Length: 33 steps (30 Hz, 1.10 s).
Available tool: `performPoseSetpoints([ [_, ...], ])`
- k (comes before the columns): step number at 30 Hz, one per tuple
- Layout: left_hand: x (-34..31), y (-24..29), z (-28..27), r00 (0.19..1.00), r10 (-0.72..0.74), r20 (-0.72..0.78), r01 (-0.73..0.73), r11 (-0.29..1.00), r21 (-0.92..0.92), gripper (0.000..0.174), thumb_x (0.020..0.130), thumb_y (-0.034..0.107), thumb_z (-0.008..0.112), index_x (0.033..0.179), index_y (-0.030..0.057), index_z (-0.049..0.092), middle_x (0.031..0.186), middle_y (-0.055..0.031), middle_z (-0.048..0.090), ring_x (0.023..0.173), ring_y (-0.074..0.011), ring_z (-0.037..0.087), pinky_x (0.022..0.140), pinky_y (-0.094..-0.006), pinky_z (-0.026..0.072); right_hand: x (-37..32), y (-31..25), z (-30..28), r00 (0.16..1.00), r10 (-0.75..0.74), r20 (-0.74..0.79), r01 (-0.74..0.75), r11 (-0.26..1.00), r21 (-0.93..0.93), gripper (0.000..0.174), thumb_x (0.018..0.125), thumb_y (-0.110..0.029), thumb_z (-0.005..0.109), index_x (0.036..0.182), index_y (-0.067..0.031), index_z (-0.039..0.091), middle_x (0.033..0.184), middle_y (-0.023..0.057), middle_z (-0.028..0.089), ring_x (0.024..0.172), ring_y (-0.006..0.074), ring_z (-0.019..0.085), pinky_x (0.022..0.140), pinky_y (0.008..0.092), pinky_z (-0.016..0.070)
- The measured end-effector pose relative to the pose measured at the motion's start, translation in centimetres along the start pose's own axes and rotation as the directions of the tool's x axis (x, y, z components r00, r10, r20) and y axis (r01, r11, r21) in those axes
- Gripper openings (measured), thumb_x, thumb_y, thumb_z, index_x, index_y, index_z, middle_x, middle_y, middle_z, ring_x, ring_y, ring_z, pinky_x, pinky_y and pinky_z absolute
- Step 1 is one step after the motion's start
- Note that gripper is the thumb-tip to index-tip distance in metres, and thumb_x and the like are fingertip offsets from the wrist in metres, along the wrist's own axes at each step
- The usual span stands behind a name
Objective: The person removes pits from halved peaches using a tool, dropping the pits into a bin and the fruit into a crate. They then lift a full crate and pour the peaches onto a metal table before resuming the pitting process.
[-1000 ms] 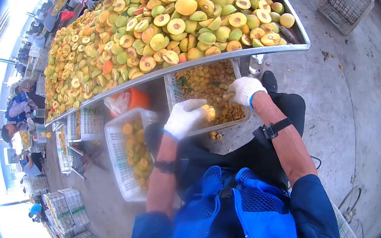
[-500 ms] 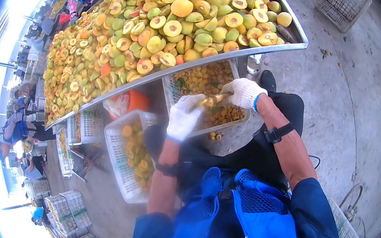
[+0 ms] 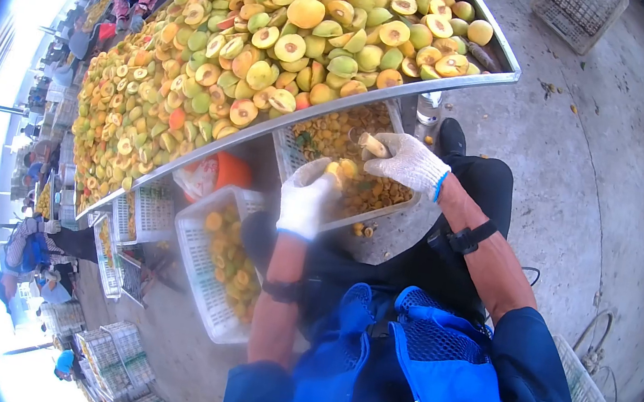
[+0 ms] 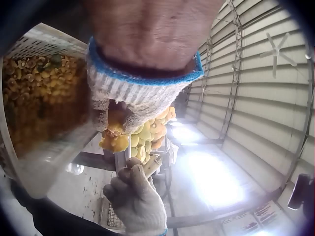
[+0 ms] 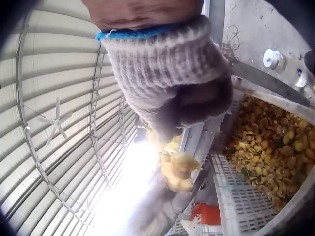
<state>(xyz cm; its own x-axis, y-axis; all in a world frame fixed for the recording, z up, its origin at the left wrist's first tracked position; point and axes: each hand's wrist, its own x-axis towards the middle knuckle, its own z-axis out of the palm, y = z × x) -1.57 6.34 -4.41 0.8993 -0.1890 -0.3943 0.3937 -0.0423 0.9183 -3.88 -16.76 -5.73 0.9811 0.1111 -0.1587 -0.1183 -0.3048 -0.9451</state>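
Note:
In the head view my gloved left hand (image 3: 304, 198) holds a pitted-looking, torn-open yellow apricot (image 3: 341, 172) at its fingertips; the flesh (image 4: 114, 141) shows ragged in the left wrist view. To its right, my gloved right hand (image 3: 410, 166) grips a short tool with a pale wooden handle (image 3: 373, 145), its fingers curled round it. The tool's far end is hard to make out. Both hands are over a white crate (image 3: 289, 154) of pits and yellow scraps (image 3: 379, 196). Tool and apricot are apart.
A metal-edged table (image 3: 337, 99) heaped with halved apricots (image 3: 291, 47) stands ahead. Left of my legs is a white crate (image 3: 193, 253) with fruit pieces, near an orange bucket (image 3: 233, 169). A bottle (image 3: 429, 107) stands by my foot. Other people work along the left.
Half a second ago the hands were together with the tool at the apricot. Now they have parted, the right hand has turned its tool upward, and the apricot looks opened.

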Motion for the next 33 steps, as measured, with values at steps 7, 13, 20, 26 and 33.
performPoseSetpoints([
  [7,0.6,-1.7,-1.0,0.985,-0.096,0.143,0.143,0.92,-0.365,0.033,0.097,0.016,0.067,0.125,-0.0002,0.061,0.109,-0.0121,0.067,0.084,-0.022,0.067,0.062,-0.0308,0.058,-0.9,-0.7,1.0,0.985,0.171,0.025,-0.172,0.952,0.254,0.038,0.087,-0.034,0.068,0.101,0.0014,0.068,0.087,0.0057,0.067,0.08,0.0157,0.059,0.075,0.0315,0.0475],
  [13,1.5,-3.3,-1.1,0.934,-0.272,0.232,0.357,0.748,-0.56,0.03,0.098,0.027,0.067,0.119,0.0055,0.062,0.103,-0.0117,0.068,0.076,-0.0239,0.064,0.061,-0.0296,0.0544,-1.2,-1.3,1.9,0.971,0.223,0.086,-0.238,0.937,0.255,0.045,0.088,-0.041,0.069,0.1,0.0022,0.067,0.085,0.0051,0.064,0.074,0.0135,0.053,0.068,0.0308,0.0448],
  [20,0.6,-2.2,-0.2,0.891,-0.41,0.194,0.453,0.833,-0.317,0.04,0.099,0.042,0.062,0.118,0.0063,0.06,0.098,-0.0165,0.067,0.077,-0.0264,0.063,0.063,-0.0353,0.0525,-0.3,1.7,2.6,0.91,0.4,0.105,-0.397,0.772,0.497,0.04,0.088,-0.04,0.072,0.098,-0.0017,0.068,0.082,0.0056,0.063,0.068,0.0155,0.057,0.06,0.0311,0.0453],
  [26,-0.2,-2.8,0.4,0.911,-0.261,0.319,0.365,0.869,-0.334,0.043,0.098,0.041,0.064,0.116,0.0026,0.058,0.103,-0.0142,0.067,0.084,-0.0253,0.063,0.07,-0.0385,0.0533,-1.2,1.0,2.6,0.863,0.483,0.148,-0.46,0.631,0.625,0.04,0.088,-0.039,0.074,0.098,-0.0008,0.069,0.076,0.0072,0.063,0.063,0.0188,0.059,0.053,0.0323,0.0444],
  [33,0.5,-3.9,0.9,0.905,-0.34,0.256,0.409,0.858,-0.311,0.044,0.098,0.044,0.063,0.124,0.0089,0.058,0.111,-0.0156,0.066,0.095,-0.0314,0.064,0.075,-0.0434,0.053,-1.4,1.9,3.1,0.855,0.493,0.158,-0.481,0.645,0.594,0.044,0.09,-0.043,0.072,0.098,-0.0001,0.07,0.077,0.0088,0.063,0.061,0.0189,0.057,0.054,0.0327,0.044],
])
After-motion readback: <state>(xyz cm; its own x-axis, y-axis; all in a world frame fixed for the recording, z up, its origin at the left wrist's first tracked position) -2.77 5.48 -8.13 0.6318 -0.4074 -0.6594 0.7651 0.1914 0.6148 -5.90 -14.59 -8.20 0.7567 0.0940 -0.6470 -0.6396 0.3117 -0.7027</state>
